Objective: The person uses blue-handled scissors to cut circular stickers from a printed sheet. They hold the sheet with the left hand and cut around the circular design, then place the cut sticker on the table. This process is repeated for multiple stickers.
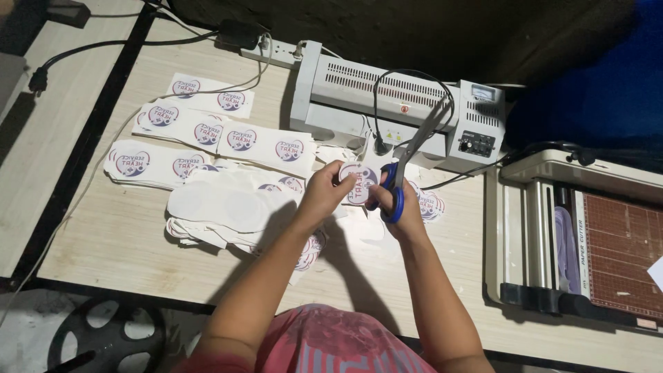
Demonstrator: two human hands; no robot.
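My left hand pinches a round printed sticker, white with a purple and red emblem, just above the wooden table. My right hand grips blue-handled scissors; the blades point up and away, toward the laminator, and sit against the sticker's right edge. Both hands meet near the table's middle. Strips of printed paper with the same emblem lie to the left, some face down in a pile.
A grey laminator stands at the back with a black cable looped over it and a power strip behind. A paper cutter sits on the right. Cut round stickers lie by my right hand. A dark gap splits the tables at left.
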